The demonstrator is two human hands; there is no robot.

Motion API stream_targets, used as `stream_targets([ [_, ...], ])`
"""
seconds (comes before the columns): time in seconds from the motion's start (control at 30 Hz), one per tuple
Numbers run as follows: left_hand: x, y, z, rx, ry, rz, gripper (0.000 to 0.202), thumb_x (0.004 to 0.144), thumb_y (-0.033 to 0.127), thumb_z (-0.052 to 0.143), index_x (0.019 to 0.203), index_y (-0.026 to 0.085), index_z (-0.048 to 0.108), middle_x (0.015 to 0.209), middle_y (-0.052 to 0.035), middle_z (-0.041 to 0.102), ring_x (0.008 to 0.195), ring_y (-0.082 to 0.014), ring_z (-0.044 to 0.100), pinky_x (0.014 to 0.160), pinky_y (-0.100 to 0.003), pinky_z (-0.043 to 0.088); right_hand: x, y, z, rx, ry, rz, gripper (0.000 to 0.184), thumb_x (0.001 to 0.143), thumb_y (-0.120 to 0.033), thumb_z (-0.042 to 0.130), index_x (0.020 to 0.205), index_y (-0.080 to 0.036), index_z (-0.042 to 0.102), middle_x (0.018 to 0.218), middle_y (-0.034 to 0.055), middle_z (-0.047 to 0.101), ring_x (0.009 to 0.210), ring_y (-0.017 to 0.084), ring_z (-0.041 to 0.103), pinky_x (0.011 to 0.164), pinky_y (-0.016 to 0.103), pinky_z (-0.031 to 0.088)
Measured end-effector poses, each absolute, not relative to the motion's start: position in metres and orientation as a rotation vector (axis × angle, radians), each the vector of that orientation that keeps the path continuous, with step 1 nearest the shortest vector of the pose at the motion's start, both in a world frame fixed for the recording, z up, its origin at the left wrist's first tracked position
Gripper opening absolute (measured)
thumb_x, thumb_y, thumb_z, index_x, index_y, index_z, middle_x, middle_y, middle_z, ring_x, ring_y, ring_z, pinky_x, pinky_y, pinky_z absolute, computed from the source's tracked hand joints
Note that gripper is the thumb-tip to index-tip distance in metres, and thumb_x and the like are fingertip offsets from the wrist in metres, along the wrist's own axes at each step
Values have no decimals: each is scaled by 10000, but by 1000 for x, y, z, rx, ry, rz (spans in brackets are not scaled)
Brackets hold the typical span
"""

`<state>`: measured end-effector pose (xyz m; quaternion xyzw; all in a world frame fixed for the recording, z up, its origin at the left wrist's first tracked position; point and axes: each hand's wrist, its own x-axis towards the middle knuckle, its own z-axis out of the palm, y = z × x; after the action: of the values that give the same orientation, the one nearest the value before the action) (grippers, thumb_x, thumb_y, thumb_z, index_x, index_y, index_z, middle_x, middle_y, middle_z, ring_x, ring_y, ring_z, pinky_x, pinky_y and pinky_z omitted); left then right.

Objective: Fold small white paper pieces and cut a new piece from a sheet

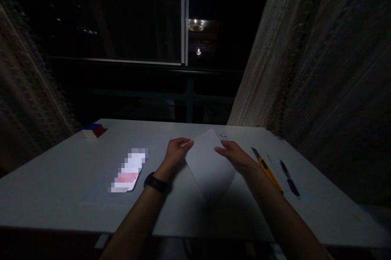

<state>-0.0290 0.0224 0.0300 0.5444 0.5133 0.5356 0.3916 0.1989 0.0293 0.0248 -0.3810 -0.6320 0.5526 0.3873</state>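
A white sheet of paper [209, 164] lies tilted over the middle of the white table [61, 186], partly lifted at its far end. My left hand [176, 152] pinches the sheet's upper left edge, fingers closed on it; a dark watch sits on that wrist. My right hand [233, 155] grips the upper right edge of the same sheet, fingers curled on it. The room is dim.
A yellow utility knife [266, 169] lies just right of my right arm, with a black pen [289, 179] beyond it. A blurred pink-and-white flat item [130, 170] lies to the left. A red, white and blue block [93, 130] sits at the far left corner. Curtains hang on both sides.
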Motion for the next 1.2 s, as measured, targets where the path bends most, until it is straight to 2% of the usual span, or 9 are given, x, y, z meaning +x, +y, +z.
stream_targets([
  [0.13,-26,38,27,1320,1350,1529,355,571,397,706,777,109,696,736,-85,686,714,-212,615,629,-286,452,221,22,22,-965,-1637,1557,468,595,-345,730,980,-99,628,849,81,671,741,190,620,677,316,475],
  [0.33,-36,39,17,1305,1428,1640,426,600,446,670,834,91,694,819,-110,690,777,-227,613,679,-302,449,247,27,19,-1042,-1591,1640,387,642,-376,695,896,-86,661,738,68,676,605,153,615,556,281,509],
  [0.7,-42,29,13,1342,1444,1699,417,614,464,649,801,93,685,805,-102,683,782,-220,605,693,-298,444,256,25,23,-975,-1621,1663,480,600,-233,733,1043,-97,607,909,105,682,790,198,647,743,351,516],
  [0.77,-44,31,11,1270,1388,1700,437,602,467,663,814,85,677,809,-106,678,765,-208,603,678,-290,447,258,24,24,-906,-1568,1636,542,596,-219,733,1103,-121,569,976,118,665,847,207,640,796,378,492],
  [0.9,-46,32,6,1070,1216,1636,479,543,438,720,840,67,659,804,-113,671,686,-174,599,616,-270,454,257,16,32,-646,-1566,1687,899,510,-176,771,1302,-261,354,1207,130,543,987,245,589,835,435,453],
  [0.93,-45,31,6,1028,1181,1586,472,531,420,733,832,65,658,790,-114,670,661,-168,598,598,-269,456,255,14,33,-617,-1590,1684,946,467,-163,788,1300,-279,354,1232,127,521,1000,254,578,827,437,453],
  [1.0,-43,28,7,972,1139,1454,422,526,373,745,803,66,660,754,-110,668,615,-157,593,574,-268,458,248,11,35,-628,-1632,1589,867,411,-156,809,1209,-247,481,1210,112,532,1037,253,547,846,401,437],
  [1.07,-39,24,8,969,1120,1308,352,544,329,738,778,75,665,726,-102,666,592,-150,590,559,-262,456,239,11,34,-694,-1669,1480,665,439,-179,805,1071,-203,599,1119,96,580,1014,233,547,852,363,420],
  [1.2,-33,18,9,1053,1098,1091,283,587,326,710,746,96,671,683,-80,661,566,-142,584,526,-244,439,226,15,31,-794,-1664,1293,235,535,-277,760,730,-161,698,798,50,596,739,167,558,675,301,434],
])
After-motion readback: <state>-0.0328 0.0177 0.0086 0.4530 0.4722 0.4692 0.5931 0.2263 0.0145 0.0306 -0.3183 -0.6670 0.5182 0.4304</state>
